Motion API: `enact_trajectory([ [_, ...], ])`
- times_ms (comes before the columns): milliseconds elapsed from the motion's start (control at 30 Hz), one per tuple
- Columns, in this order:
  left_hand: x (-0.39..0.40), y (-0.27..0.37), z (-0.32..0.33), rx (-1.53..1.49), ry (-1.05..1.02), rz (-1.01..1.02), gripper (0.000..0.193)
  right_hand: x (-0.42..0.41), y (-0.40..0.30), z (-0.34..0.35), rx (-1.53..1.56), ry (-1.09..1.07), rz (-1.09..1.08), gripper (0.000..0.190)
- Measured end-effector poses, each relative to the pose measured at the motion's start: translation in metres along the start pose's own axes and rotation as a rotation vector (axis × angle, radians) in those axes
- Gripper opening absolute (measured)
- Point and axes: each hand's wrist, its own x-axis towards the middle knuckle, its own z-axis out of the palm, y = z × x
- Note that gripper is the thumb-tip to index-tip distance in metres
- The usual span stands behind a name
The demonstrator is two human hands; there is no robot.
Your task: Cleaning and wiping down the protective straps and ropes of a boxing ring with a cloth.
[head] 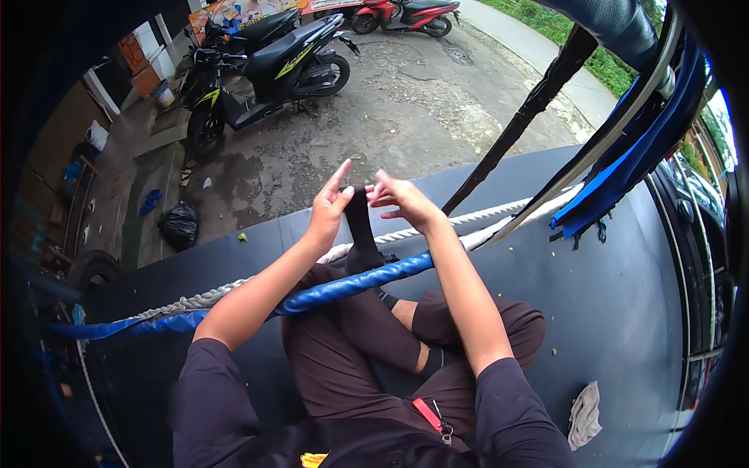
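A black fabric strap [361,219] stands stretched upward above the blue-covered ring rope [357,284]. My left hand [329,213] holds its upper left edge at the thumb, with the index finger pointing up and away. At the strap's upper right edge are the fingertips of my right hand [404,202]; its other fingers are spread and slightly blurred. Lower down, the strap meets a wider black piece [363,259] just beyond the blue rope, partly hidden by it. My forearms reach over this rope, and my crossed legs in dark trousers [345,362] lie beneath.
A white twisted rope [485,212] runs beyond the blue one. The dark mat [597,310] bears a crumpled grey cloth [585,416]. A blue corner pad [626,181] and black strut [521,117] stand right. Past the mat's edge are scooters [281,64] and a black plastic bag [179,226].
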Motion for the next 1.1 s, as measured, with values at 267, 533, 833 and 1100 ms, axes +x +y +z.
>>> enact_trajectory([
  [267,-0.014,0.006,0.026,0.286,-0.317,0.103,0.025,0.011,0.010,-0.006,0.036,-0.045,-0.001,0.077],
  [533,-0.012,0.008,0.017,0.239,-0.468,-0.217,0.024,0.012,0.011,-0.016,0.389,0.052,-0.162,0.075],
  [833,0.004,-0.001,-0.016,-0.464,-0.509,-0.438,0.036,0.007,0.006,-0.009,0.433,-0.003,-0.329,0.073],
  [1100,0.010,-0.001,-0.023,-0.416,-0.019,-0.462,0.059,-0.003,-0.005,0.002,0.239,-0.091,-0.238,0.073],
])
